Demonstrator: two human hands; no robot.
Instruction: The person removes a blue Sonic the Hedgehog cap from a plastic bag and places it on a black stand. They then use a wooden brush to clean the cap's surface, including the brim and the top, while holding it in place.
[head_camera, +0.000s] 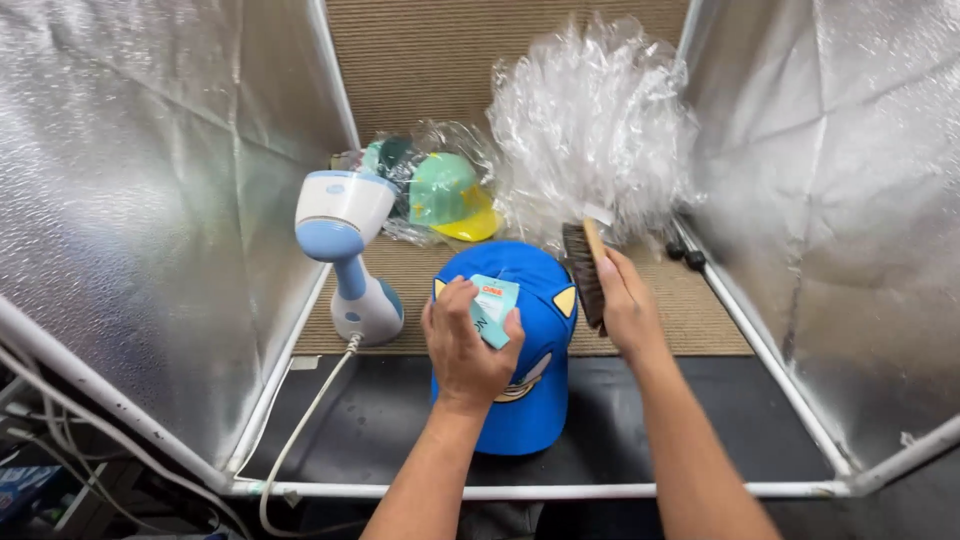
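Foil-lined panels (130, 200) on a white tube frame (560, 490) walled the work surface on the left and right, and the surface itself was a tan woven mat (700, 300) at the back meeting a black mat (690, 420) toward the front edge. Crumpled clear plastic wrap (590, 125) rose in a big heap at the back right of the tan mat. Beside it, at the back centre, bagged caps (445, 195) in green and yellow lay in clear film. A white and blue handheld steamer (345, 250) stood upright near the left edge, its cord (300, 430) trailing over the front rail. The blue cap (540, 400) sat in the middle, straddling the line between the two mats, with small yellow ear shapes on its crown. The left hand (465, 345) pressed down on the cap's crown, fingers spread and covering part of a pale blue paper tag (495, 305). The right hand (625, 300) was wrapped around a wooden-backed brush (583, 270), holding its dark bristles against the cap's right side.
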